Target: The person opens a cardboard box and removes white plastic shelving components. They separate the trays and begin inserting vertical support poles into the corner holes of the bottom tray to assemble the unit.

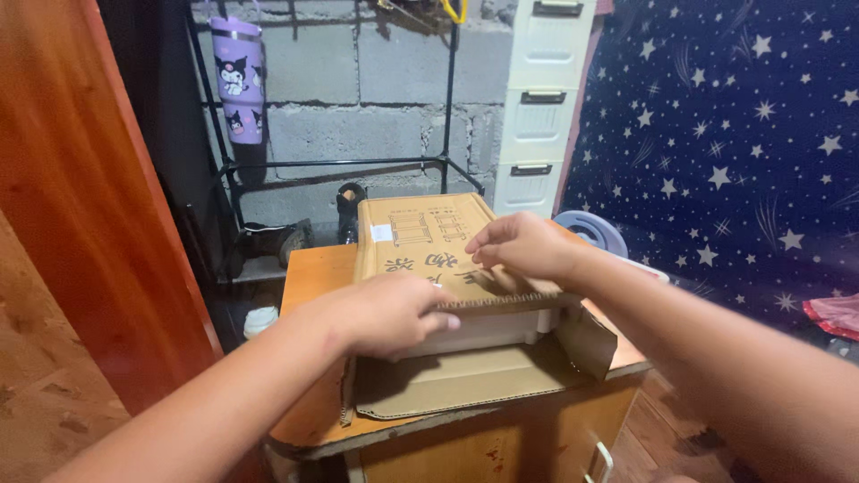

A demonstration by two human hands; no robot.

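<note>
While L hand [389,313] & R hand [523,246] grip cardboard box [429,237] flap, white contents prob inside

1. Matt brown corrugated cardboard is seen in the box [428,241] under the left hand [385,313] and right hand [523,246].
2. Below the hands, glossy orange wood forms the worktop [313,277].
3. Beyond them, rough grey concrete block makes up the wall [358,98].

The left hand [385,313] covers the cardboard box's [420,237] near edge; at five o'clock a drawer handle [601,462] is cut off; box print is unreadable.
</note>
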